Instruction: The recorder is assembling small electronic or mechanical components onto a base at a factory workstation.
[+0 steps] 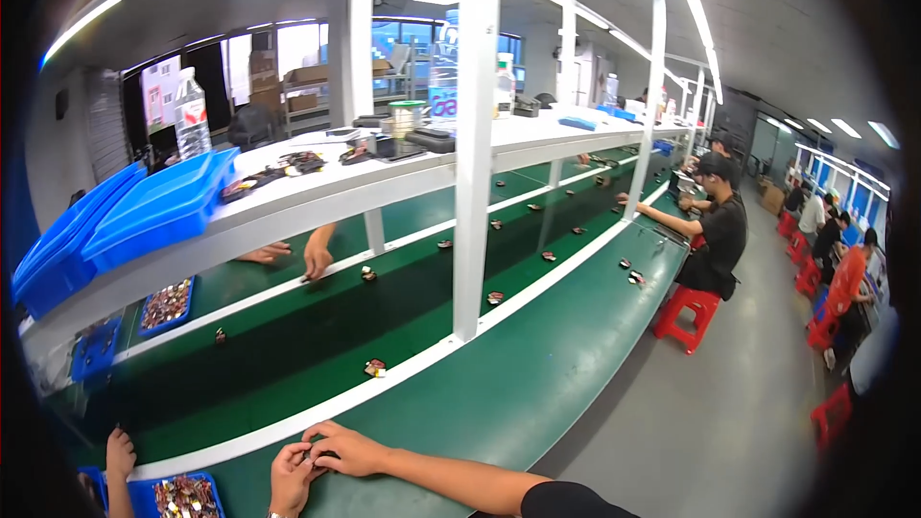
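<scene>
Over the near green bench edge, my left hand (290,477) and my right hand (347,450) meet fingertip to fingertip. Both are closed in a pinch around something small and dark, mostly hidden by the fingers. To their left stands a blue tray (144,497) heaped with small parts (186,496) in red, white and brassy colours. Beyond my hands, a small wired part (375,367) with black, red and yellow bits lies on the dark green conveyor belt (288,379).
Another person's hand (120,453) reaches in at the left. Across the belt, a co-worker's hand (318,254) touches it. A white post (468,182) carries a shelf with blue trays (158,216) and bottles. A seated person (715,230) works farther along, on a red stool (688,315).
</scene>
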Tool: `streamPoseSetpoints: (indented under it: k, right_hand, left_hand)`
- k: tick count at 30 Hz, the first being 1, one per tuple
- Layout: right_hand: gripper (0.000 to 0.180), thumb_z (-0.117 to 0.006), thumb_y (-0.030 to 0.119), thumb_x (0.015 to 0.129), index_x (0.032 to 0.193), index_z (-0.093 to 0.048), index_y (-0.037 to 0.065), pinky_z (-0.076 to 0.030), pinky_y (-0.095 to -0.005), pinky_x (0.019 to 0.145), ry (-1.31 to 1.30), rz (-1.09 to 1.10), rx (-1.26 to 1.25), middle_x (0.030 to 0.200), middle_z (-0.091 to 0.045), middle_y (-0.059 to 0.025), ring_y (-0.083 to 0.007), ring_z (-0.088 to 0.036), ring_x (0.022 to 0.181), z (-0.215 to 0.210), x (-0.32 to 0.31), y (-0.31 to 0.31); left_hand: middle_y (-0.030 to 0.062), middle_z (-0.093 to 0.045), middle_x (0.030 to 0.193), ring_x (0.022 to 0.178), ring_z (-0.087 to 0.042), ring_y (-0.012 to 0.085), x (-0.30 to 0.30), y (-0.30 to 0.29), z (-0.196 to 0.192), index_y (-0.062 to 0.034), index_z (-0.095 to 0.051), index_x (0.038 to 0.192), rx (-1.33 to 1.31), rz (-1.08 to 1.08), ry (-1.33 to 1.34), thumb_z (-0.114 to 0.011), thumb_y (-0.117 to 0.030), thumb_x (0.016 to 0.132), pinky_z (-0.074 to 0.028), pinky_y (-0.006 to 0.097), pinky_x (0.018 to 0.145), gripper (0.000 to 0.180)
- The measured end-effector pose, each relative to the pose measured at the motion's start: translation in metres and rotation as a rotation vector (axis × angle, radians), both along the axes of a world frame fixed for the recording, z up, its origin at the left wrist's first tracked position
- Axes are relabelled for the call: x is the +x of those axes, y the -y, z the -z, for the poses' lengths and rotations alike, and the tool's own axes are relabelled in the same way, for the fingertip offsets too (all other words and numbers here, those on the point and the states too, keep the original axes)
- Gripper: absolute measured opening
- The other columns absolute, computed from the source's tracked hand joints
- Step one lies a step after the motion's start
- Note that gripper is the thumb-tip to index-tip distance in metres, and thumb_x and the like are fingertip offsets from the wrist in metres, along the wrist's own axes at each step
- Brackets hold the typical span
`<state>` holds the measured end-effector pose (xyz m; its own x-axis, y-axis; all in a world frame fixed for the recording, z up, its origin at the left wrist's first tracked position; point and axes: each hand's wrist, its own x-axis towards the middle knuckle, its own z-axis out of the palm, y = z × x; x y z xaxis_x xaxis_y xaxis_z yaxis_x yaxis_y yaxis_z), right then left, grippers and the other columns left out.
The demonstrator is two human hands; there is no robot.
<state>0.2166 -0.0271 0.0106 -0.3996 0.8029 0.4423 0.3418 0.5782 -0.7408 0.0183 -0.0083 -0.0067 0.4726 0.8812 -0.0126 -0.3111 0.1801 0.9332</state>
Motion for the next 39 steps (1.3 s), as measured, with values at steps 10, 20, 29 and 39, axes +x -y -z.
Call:
streamPoseSetpoints:
  k: [10,20,29,39]
  right_hand:
    - [0.015,-0.070,0.014,0.082,0.096,-0.073,0.009,-0.047,-0.0387,0.097,0.035,0.174,0.186,0.115,-0.061,-0.0097,-0.0292,-0.056,0.112,0.001,-0.010,-0.003]
    - [0.013,-0.074,0.011,0.082,0.095,-0.074,0.009,-0.051,-0.0365,0.091,0.027,0.192,0.122,0.117,-0.061,-0.0058,-0.0258,-0.057,0.109,-0.006,-0.025,0.003]
    - [0.015,-0.074,0.012,0.081,0.096,-0.075,0.010,-0.050,-0.0364,0.092,0.030,0.224,0.138,0.118,-0.061,-0.0074,-0.0258,-0.057,0.110,-0.005,-0.014,0.003]
    - [0.013,-0.067,0.013,0.083,0.094,-0.071,0.006,-0.046,-0.0365,0.096,-0.100,0.126,0.120,0.118,-0.057,-0.0106,-0.0271,-0.054,0.113,0.012,-0.029,-0.002]
  left_hand:
    - [0.0143,-0.059,0.125,0.113,-0.061,0.0238,-0.008,-0.004,-0.002,0.0014,-0.050,0.127,-0.037,0.095,0.115,-0.049,0.001,0.097,-0.052,0.038,0.097,0.030]
    - [0.0157,-0.054,0.137,0.120,-0.058,0.0221,-0.026,-0.006,0.008,-0.0012,-0.052,0.126,-0.047,0.115,0.170,-0.052,-0.004,0.098,-0.049,0.039,0.101,0.028]
    - [0.0155,-0.054,0.136,0.120,-0.058,0.0228,-0.010,-0.011,0.005,0.0006,-0.051,0.128,-0.057,0.157,0.165,-0.052,-0.004,0.098,-0.050,0.038,0.100,0.030]
    - [0.0175,-0.057,0.129,0.112,-0.062,0.0283,-0.025,-0.013,0.024,-0.0006,-0.050,0.121,0.017,0.022,0.160,-0.060,-0.006,0.092,-0.057,0.045,0.090,0.031]
